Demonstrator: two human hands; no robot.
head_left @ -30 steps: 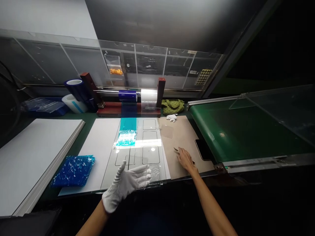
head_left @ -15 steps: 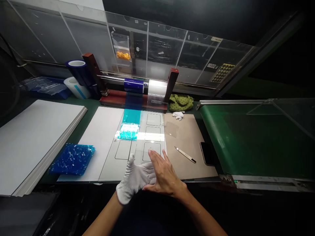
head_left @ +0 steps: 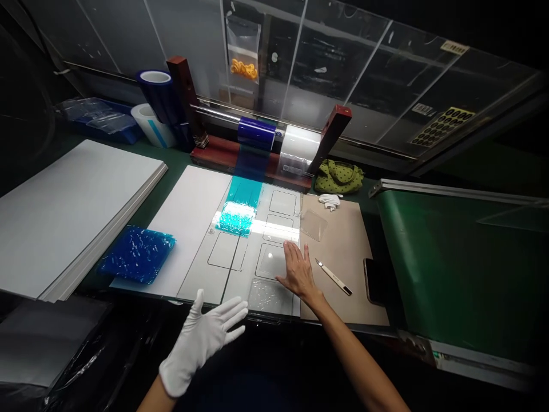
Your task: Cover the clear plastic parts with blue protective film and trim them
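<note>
My left hand [head_left: 201, 339], in a white glove, hovers open with fingers spread just off the bench's front edge and holds nothing. My bare right hand [head_left: 297, 270] lies flat, fingers stretched, on a clear square piece [head_left: 271, 262] seated in a recess of the grey template plate [head_left: 223, 269]. Another clear piece with wrinkled film [head_left: 266, 294] lies at the plate's front edge, just left of my wrist. Blue film [head_left: 242, 191] runs from a roll [head_left: 256, 133] down over the plate to a crumpled blue patch [head_left: 235, 220].
A craft knife [head_left: 333, 277], a phone [head_left: 374, 281] and a loose clear square [head_left: 313, 224] lie on the brown board [head_left: 343, 240]. A crumpled blue film pile [head_left: 137, 253] and white sheet stack [head_left: 68, 206] sit left. A green conveyor [head_left: 454, 269] runs right; tape rolls [head_left: 154, 103] stand behind.
My hands, together over the front edge holding a clear piece, have parted: the right reached forward and pressed flat onto the plate, the gloved left drew back, empty. The view tilted down.
</note>
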